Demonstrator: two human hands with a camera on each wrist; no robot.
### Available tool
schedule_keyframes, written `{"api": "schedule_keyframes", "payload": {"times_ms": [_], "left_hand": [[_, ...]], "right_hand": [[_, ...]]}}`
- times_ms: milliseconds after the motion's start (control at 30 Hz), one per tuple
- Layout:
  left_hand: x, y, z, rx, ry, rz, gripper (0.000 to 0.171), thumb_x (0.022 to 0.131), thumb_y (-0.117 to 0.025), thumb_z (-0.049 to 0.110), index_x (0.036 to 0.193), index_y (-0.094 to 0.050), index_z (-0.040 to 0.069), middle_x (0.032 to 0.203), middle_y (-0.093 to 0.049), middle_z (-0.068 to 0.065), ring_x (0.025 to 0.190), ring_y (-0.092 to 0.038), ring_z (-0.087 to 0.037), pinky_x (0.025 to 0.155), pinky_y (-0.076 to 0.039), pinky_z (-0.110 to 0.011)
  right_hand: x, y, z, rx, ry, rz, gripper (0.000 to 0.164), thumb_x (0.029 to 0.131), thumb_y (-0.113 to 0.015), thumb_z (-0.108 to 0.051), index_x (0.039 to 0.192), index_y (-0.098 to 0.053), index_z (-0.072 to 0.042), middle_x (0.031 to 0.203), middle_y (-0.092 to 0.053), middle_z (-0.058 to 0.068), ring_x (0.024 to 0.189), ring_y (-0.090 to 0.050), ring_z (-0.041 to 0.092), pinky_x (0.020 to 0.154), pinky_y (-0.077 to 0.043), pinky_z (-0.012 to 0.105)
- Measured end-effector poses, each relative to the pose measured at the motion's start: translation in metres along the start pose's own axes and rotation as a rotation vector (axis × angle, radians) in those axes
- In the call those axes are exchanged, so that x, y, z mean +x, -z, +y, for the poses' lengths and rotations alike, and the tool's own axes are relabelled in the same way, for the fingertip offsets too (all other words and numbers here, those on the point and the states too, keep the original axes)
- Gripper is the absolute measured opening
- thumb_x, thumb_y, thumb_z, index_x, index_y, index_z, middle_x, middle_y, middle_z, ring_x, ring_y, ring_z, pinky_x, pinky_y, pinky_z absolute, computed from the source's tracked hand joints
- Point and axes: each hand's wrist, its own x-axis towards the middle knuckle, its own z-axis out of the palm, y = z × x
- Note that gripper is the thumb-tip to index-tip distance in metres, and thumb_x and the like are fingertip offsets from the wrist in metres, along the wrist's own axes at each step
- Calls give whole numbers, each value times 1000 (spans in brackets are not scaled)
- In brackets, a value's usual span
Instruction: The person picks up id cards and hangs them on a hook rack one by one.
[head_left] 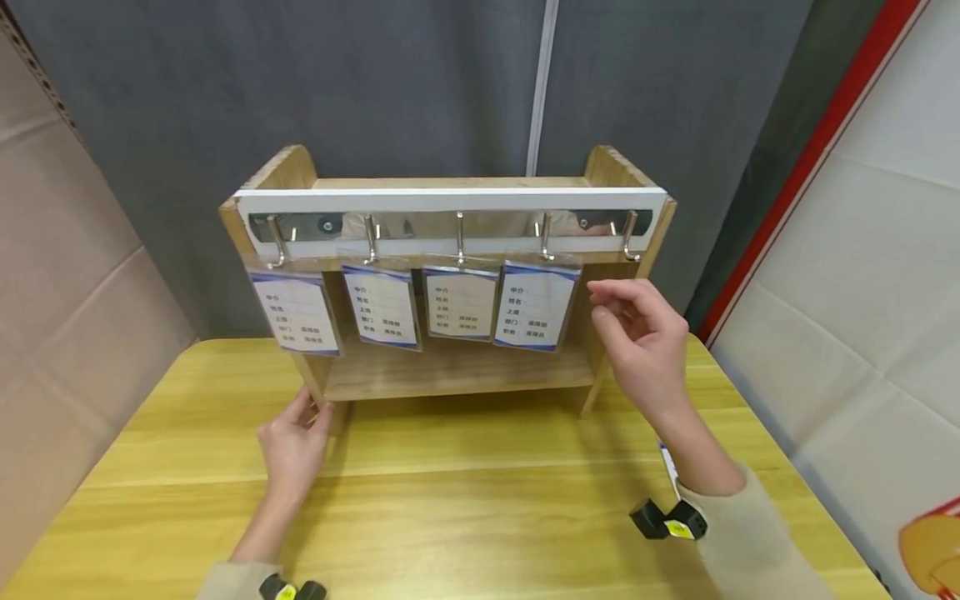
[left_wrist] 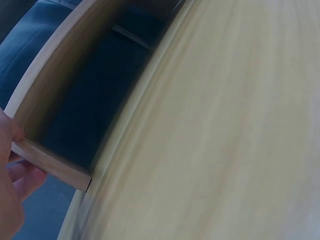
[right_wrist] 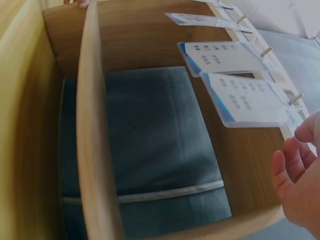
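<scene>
A wooden rack [head_left: 457, 383] stands on the table with a white hook rail [head_left: 450, 200] along its top front. Clear-sleeved badge cards hang from several of its metal hooks; the rightmost card [head_left: 536, 304] is on the fourth hook from the left. The fifth hook [head_left: 630, 233] bears no card. My left hand [head_left: 292, 442] grips the lower left side panel [left_wrist: 55, 165], thumb on one face and fingers on the other. Just right of the rightmost card, my right hand [head_left: 645, 342] is raised with fingers loosely bent. Nothing shows between its fingers [right_wrist: 282, 175] in the right wrist view.
On the yellow wood-grain table [head_left: 450, 517], another card [head_left: 669, 462] lies partly hidden under my right forearm. A grey curtain [head_left: 420, 83] hangs behind the rack. Pale cloth walls rise at left and right, the right one [head_left: 862, 250] with a red edge.
</scene>
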Motion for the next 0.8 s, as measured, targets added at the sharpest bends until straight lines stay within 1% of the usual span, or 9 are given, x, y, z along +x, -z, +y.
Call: {"api": "schedule_keyframes", "payload": {"times_ms": [167,233,333,433,600,700,800], "left_hand": [[-2,2,0,7,-17,12,45,81,-67,-25,125,-64,-14,112,-64,-36,89,-69,-52,73,-54,-7],[-2,3,0,9,-24,13,45,81,-67,-25,125,-64,-13,112,-64,-36,89,-69,-51,74,-54,-7],[-2,2,-1,8,-31,9,46,81,-66,-25,125,-64,-13,113,-64,-36,89,-69,-51,74,-54,-7],[-2,2,-1,8,-28,11,45,80,-67,-25,124,-65,-13,111,-64,-36,89,-69,-50,74,-54,-7],[-1,1,-2,9,-9,21,44,80,-67,-24,123,-65,-14,109,-65,-36,88,-69,-49,72,-55,-7],[-1,0,-2,13,-6,24,43,80,-67,-23,123,-65,-15,108,-65,-36,87,-69,-48,72,-54,-6],[0,-2,-2,8,-5,19,43,81,-67,-22,123,-65,-15,110,-64,-37,89,-69,-48,73,-54,-6]], "right_hand": [[-10,9,6,20,4,-55,25,90,-58,20,113,-67,14,103,-66,8,87,-60,17,76,-58,18],[-13,14,7,9,5,-77,26,90,-58,21,113,-66,14,104,-66,11,87,-60,17,76,-58,17],[-18,22,8,-29,15,-96,28,89,-58,22,114,-66,13,105,-66,12,85,-59,16,74,-57,14],[-22,30,9,-54,20,-111,32,87,-59,24,116,-66,13,107,-68,10,83,-58,15,73,-55,12],[-27,52,11,-89,-7,-181,41,85,-61,27,123,-64,12,111,-69,7,83,-60,15,69,-56,11],[-29,68,11,-153,-34,-215,48,85,-61,27,130,-62,8,111,-70,2,86,-63,13,71,-58,10],[-31,84,11,-215,-46,-218,52,86,-62,26,134,-61,5,112,-70,0,87,-63,11,72,-58,9]]}}
